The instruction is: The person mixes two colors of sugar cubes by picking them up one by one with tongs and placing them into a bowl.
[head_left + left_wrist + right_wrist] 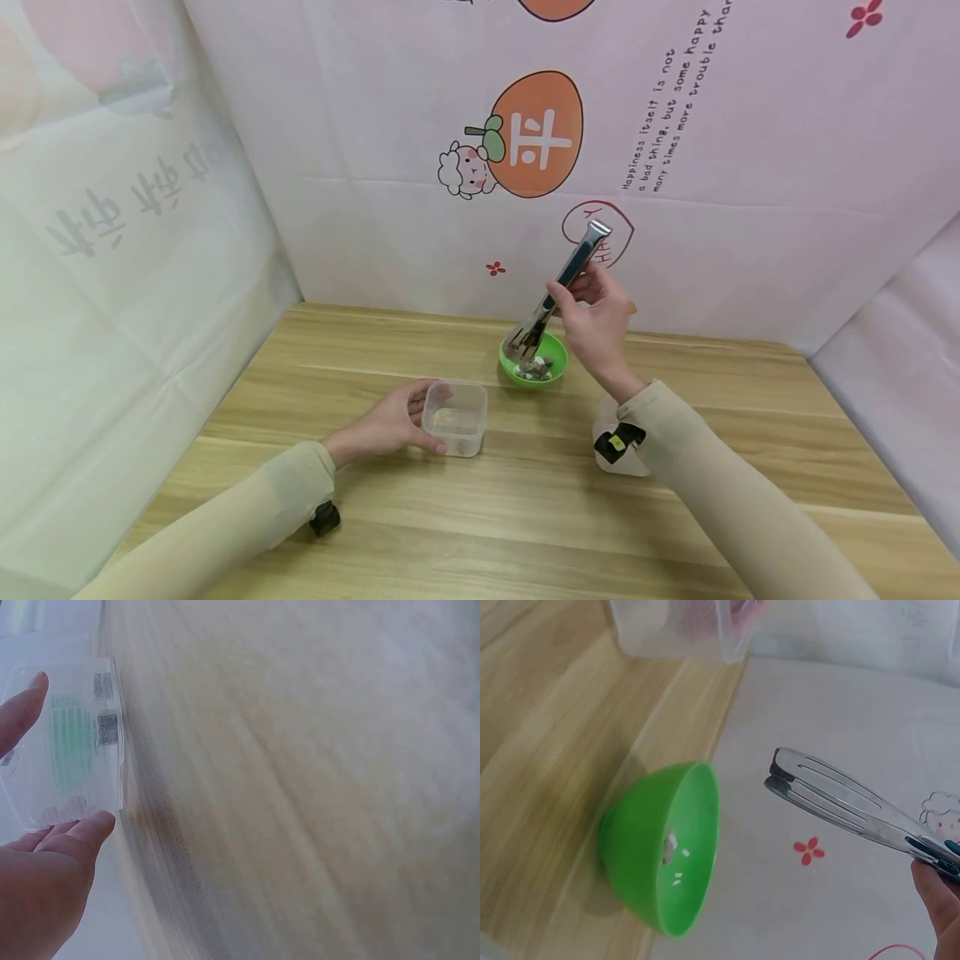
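Note:
My right hand (pixel 598 321) holds metal tongs (pixel 573 267) with dark green grips by thumb and fingers. The tongs slant down over a green bowl (pixel 560 367), where small grey and white stones (pixel 534 369) lie. In the right wrist view the tips of the tongs are close together, apart from the bowl's rim, with something dark between them. My left hand (pixel 393 421) grips a clear plastic container (pixel 465 446) from its left side, thumb in front and fingers behind. The container stands on the table, left of and nearer than the bowl.
Another translucent container (pixel 626 471) stands on the wooden table (pixel 525 525), partly hidden below my right wrist. A printed white cloth (pixel 375 208) hangs behind the table's back edge, and cloth also walls both sides.

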`<state>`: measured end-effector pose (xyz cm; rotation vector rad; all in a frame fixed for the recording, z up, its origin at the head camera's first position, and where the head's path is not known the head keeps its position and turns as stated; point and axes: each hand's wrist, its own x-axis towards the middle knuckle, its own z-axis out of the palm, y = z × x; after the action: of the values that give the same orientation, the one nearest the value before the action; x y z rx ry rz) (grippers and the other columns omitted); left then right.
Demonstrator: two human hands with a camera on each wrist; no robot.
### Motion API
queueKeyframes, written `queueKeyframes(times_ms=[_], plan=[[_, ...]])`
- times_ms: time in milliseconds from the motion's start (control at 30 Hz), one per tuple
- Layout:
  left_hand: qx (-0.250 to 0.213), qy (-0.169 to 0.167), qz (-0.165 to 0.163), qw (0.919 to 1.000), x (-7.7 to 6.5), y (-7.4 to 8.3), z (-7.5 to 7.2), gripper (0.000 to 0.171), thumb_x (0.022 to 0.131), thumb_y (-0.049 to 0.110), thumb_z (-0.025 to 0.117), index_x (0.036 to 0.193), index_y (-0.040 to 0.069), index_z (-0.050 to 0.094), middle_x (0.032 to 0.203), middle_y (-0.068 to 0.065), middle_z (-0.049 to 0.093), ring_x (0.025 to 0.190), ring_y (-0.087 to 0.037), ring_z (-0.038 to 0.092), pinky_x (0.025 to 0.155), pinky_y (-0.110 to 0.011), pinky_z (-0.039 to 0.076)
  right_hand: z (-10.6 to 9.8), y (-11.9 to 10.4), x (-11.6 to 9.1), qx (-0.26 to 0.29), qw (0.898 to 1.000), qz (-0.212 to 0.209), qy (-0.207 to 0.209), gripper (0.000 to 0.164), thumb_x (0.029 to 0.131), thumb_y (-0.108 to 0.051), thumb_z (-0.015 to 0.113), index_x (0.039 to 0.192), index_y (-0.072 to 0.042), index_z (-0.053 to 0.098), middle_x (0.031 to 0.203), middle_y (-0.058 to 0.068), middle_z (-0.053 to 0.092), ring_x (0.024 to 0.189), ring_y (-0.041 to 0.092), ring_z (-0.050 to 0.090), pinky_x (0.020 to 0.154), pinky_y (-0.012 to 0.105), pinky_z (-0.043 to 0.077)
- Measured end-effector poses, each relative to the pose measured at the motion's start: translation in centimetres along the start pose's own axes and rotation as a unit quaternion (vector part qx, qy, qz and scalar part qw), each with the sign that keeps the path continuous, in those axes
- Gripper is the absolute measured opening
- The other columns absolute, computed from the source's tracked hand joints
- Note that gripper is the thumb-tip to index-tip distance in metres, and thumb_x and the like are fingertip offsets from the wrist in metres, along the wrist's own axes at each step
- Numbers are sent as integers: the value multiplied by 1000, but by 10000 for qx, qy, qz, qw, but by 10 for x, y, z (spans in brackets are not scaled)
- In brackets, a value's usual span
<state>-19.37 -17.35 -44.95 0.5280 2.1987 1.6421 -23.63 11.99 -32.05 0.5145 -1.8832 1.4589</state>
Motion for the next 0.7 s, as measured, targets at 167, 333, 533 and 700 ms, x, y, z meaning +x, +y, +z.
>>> queueKeyframes(times_ms=[167,333,533,700], plan=[[36,8,-29,10000,1,0,0,102,77,1,93,159,-8,32,157,-24,46,146,-42,43,120,-45,39,-3,36,3,-211,9997,107,103,22,91,10,77,109,15,64,89,27,69,71,31,64,58,13,57],[82,2,-51,10000,1,-1,-1,102,77,3,94,158,-8,33,157,-23,47,145,-42,44,119,-44,41,-3,53,0,-349,9993,108,50,21,92,2,80,108,8,67,89,20,71,72,26,66,60,13,55],[40,-15,-41,10000,0,0,-2,103,77,3,94,159,-7,33,157,-22,48,146,-41,44,120,-45,40,-2,64,-2,-605,9979,242,-15,21,94,-2,79,109,4,67,90,14,72,73,19,66,62,14,55],[-8,-31,4,10000,0,0,-2,102,77,2,93,159,-8,32,157,-23,47,146,-42,43,120,-47,39,-1,65,-4,-683,9974,217,26,22,94,-5,80,110,3,67,90,12,73,74,17,66,67,17,53]])
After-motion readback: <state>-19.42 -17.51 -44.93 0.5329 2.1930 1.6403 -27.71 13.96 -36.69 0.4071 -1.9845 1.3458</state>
